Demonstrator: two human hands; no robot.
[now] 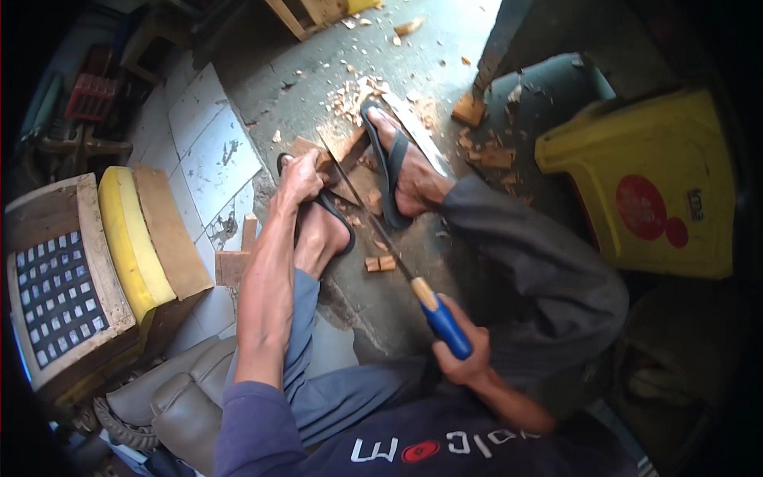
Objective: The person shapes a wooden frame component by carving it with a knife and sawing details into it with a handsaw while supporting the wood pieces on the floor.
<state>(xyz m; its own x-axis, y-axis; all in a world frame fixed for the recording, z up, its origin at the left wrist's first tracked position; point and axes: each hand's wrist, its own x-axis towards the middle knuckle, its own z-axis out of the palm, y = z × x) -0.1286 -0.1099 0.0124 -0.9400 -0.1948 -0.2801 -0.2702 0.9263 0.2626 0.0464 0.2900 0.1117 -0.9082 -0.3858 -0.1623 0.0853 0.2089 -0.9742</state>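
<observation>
My right hand [467,358], at the lower middle, is closed round the blue grip of a long thin-bladed hand tool [449,327] with a pale wooden collar. Its dark blade slants away to the upper left and reaches the wood by my other hand; whether it has teeth cannot be made out. My left hand [302,179] presses on a small wood block [323,161] on the floor between my feet, with its fingers bent over it. Beside the blade's far end lies a lighter wood piece [343,141]. Part of the held block is hidden by my fingers.
My sandalled feet [397,171] flank the wood. Shavings [356,99] and small offcuts [380,263] litter the floor. A yellow plastic stool [636,183] stands right. At left is a wooden box [119,278] with a dark checkered panel, next to yellow foam [135,246].
</observation>
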